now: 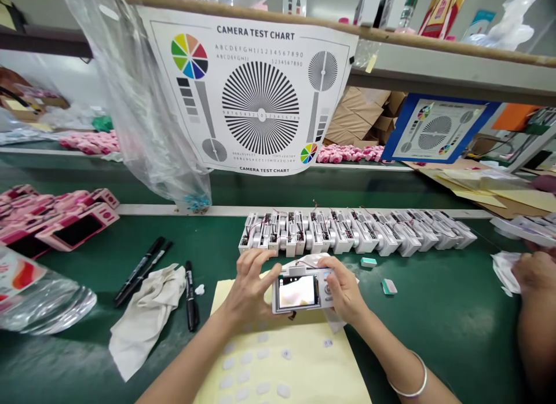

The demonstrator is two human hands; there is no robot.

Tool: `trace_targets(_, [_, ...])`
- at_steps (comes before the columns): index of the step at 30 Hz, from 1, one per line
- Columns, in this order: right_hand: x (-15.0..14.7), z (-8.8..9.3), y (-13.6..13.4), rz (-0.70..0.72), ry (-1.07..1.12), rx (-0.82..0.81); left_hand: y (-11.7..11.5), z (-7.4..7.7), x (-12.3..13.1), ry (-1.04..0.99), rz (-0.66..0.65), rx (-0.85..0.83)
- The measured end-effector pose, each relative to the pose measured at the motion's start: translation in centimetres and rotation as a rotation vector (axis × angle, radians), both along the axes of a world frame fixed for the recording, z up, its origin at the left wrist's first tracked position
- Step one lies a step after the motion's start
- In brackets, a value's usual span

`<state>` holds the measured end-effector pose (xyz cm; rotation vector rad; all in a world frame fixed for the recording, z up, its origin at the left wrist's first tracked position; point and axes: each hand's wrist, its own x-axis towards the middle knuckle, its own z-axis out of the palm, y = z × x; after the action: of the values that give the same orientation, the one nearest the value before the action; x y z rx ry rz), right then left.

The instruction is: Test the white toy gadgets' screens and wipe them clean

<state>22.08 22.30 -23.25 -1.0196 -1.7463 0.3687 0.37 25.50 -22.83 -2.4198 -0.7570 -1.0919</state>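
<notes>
The left grip (248, 287) and right grip (345, 289) pinch the light, fragile silver digital camera (302, 292) at its short ends, a safe place for holding it.

The left hand (249, 285) and right hand (343, 291) are raised close together, level with each other and slightly apart, each gripping from its own side. The left fingers (256, 265) curl forward over the top, with the thumb pointing inward. The left forearm (186, 357) and right forearm (391, 357) rise from the bottom of the view and converge toward the hands.
</notes>
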Motion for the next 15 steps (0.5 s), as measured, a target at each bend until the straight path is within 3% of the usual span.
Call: trace_targets(15, [0.22,-1.06,0.27,-0.007,0.006,-0.032,0.17,-0.14,-0.17,0.006,0.019,0.018])
